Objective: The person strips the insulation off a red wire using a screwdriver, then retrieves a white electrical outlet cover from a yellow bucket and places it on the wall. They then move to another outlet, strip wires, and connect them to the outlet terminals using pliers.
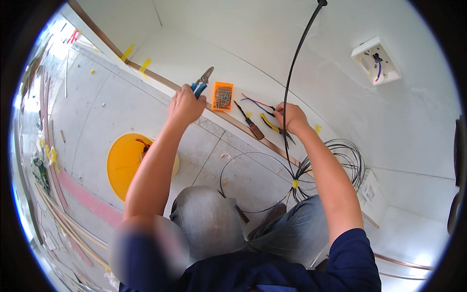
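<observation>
My left hand (187,105) is closed round the blue handles of a wire stripper (203,82), whose metal jaws point up and away from me. My right hand (292,118) pinches the black end of a cable, from which a red and a blue wire (256,101) stick out to the left. Between the hands, an orange box of screws (223,97) sits on the white ledge. A screwdriver (250,120) with a brown handle lies nearer me. Yellow-and-black handled pliers (277,128) rest just below my right fingers.
A long black cable (291,73) hangs from a hole above and runs past my right hand to a taped coil (345,155). On the wall at right is a white socket box (375,61) with wires inside. A yellow bucket (124,165) stands on the floor beside my left forearm.
</observation>
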A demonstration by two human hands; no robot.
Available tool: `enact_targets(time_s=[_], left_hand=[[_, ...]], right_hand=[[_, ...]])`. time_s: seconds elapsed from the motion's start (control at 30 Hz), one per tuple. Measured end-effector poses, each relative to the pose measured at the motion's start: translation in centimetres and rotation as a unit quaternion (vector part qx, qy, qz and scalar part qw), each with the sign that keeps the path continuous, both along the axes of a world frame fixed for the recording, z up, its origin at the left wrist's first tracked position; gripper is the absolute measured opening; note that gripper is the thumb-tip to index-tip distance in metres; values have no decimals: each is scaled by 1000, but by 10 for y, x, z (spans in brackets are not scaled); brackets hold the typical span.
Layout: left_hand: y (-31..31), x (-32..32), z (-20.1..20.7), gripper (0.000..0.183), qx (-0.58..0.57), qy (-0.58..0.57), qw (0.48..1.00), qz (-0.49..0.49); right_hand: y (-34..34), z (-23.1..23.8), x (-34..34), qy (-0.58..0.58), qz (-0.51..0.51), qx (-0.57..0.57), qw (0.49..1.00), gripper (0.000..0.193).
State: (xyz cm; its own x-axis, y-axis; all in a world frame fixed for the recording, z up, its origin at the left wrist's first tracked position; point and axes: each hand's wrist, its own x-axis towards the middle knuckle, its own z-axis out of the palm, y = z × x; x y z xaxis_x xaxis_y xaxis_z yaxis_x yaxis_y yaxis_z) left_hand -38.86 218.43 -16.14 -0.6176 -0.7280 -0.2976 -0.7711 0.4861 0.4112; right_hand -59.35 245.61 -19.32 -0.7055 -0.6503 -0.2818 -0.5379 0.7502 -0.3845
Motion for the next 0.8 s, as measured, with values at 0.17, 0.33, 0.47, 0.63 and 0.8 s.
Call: enact_targets(time_s=[0.17,0.33,0.47,0.63,0.8], left_hand=[[-23,-37,-31,50,-88,16,995,-37],[-13,-30,-43,43,-228,121,964,-65],[21,-12,-34,35,-191,221,953,-76],[67,16,-17,29,19,172,983,-58],[80,43,-22,28,120,119,973,-156]], right_hand=[[37,16,-2,-28,-118,-129,984,25],[66,64,37,-103,-87,-143,980,25],[60,112,82,-250,-101,-100,958,24],[46,115,117,-202,35,-69,976,25],[45,78,125,-150,85,0,985,28]])
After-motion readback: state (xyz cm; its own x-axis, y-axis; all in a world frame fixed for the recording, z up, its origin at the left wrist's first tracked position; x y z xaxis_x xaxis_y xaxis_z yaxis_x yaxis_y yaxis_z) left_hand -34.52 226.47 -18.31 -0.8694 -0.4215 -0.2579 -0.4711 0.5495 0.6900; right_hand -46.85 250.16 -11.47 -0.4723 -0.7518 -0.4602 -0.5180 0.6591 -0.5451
